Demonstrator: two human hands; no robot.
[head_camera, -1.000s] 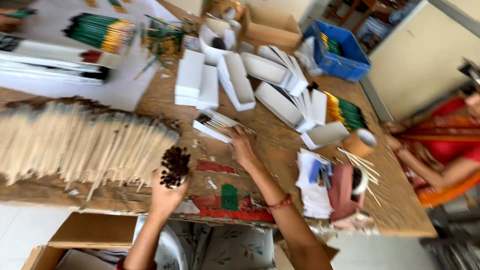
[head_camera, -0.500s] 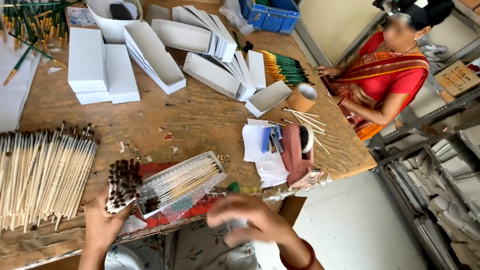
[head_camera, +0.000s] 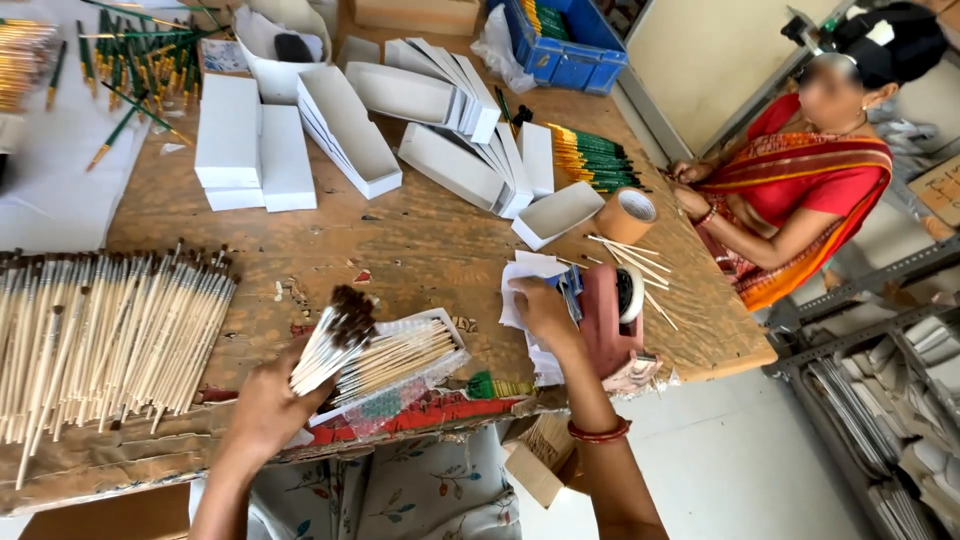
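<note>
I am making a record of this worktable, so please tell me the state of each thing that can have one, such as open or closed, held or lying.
Left hand: closed around a bundle of brushes, lifted.
Right hand: resting on white paper by the tape dispenser.
Clear packet: open, brushes inside, lying flat.
Long white boxes: open, empty.
Flat white boxes: closed, stacked.
Tape roll: lying on the table.

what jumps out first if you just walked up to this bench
The left hand grips a bunch of brushes, dark tips up, over an open box of more at the near edge. A wide row of pale-handled brushes covers the table's left side. The right hand reaches to the tape dispenser, and white boxes stand behind.
</note>
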